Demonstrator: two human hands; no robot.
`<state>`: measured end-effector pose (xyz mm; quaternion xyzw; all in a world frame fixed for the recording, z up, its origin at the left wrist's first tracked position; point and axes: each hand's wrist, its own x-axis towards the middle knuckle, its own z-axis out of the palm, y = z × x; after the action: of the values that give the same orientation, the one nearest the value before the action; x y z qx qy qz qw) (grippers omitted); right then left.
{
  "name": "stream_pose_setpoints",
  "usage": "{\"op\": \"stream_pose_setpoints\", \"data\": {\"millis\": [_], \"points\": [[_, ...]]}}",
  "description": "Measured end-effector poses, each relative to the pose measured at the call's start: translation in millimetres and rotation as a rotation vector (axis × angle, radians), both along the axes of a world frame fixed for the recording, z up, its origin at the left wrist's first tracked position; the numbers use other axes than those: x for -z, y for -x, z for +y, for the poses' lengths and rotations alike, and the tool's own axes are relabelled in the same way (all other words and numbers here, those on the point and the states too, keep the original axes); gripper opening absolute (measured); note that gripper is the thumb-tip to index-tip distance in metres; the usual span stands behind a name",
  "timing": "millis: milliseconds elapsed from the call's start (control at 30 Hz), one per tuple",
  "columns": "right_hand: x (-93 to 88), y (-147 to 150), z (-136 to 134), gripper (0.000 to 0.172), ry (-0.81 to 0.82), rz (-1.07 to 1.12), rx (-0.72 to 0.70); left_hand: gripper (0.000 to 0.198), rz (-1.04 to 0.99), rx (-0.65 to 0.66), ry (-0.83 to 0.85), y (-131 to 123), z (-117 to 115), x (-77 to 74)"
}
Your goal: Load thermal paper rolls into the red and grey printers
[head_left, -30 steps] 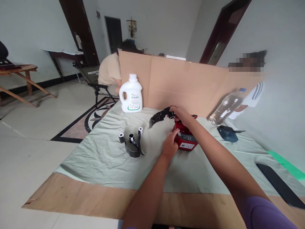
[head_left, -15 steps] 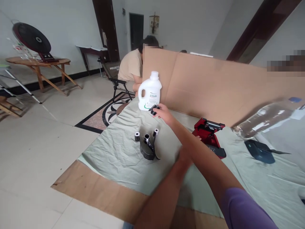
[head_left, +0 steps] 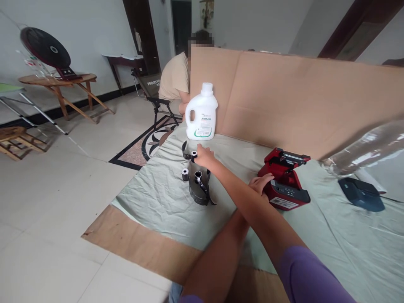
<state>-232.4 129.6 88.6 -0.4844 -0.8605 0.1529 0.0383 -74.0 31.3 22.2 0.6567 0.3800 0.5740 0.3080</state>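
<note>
My right hand point(head_left: 205, 158) reaches across to the left, its fingers closed on a small black-and-white paper roll point(head_left: 194, 155) just above or on the cloth. A loose dark strip point(head_left: 184, 148) curls from that roll. Nearer to me stand another paper roll point(head_left: 185, 175) and a roll with a white core point(head_left: 198, 175), beside a long unrolled black strip point(head_left: 198, 196). My left arm passes beneath the right. With fingers stretched out, my left hand point(head_left: 260, 184) rests against the left side of a small red printer point(head_left: 285, 203), whose lid point(head_left: 288, 157) stands raised.
A white detergent jug point(head_left: 202, 115) stands at the back before a cardboard panel point(head_left: 284, 92). On the right lie a dark blue flat device point(head_left: 361, 194) and a large clear plastic bottle point(head_left: 372, 145). Behind the panel, a person point(head_left: 175, 80) sits in a folding chair.
My right hand has come down from in front of the jug, lowering the roll toward the cloth. More of my left hand now shows at the printer. The view has shifted slightly.
</note>
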Motion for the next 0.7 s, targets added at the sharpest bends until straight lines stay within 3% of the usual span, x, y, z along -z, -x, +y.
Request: {"op": "stream_pose_setpoints", "data": {"millis": [67,167,267,333,433,600,700], "points": [[-10.5,-9,-6,0.042,-0.045,0.044,-0.028,0.085,-0.003,0.01,-0.006,1,0,-0.7],[-18.2,-14,-26,0.027,0.015,0.091,-0.199,0.085,0.005,0.022,0.012,3,0,-1.6],[-11.4,-6,-50,0.034,0.014,0.006,-0.336,0.085,-0.001,0.017,0.013,2,0,-2.4],[-3.2,0,-62,0.024,-0.07,-0.052,-0.379,0.086,-0.003,-0.002,0.004,0,0,-1.7],[2.7,-4,-69,0.015,-0.062,0.104,-0.322,0.087,0.011,-0.022,-0.001,-3,1,2.3],[-17.8,-68,-70,0.026,0.224,0.814,-0.143,0.081,0.022,0.019,0.005,-4,7,10.9],[-36.5,-134,-78,0.025,0.293,1.012,-0.056,0.07,0.007,0.039,0.039,-4,9,11.9]]}}
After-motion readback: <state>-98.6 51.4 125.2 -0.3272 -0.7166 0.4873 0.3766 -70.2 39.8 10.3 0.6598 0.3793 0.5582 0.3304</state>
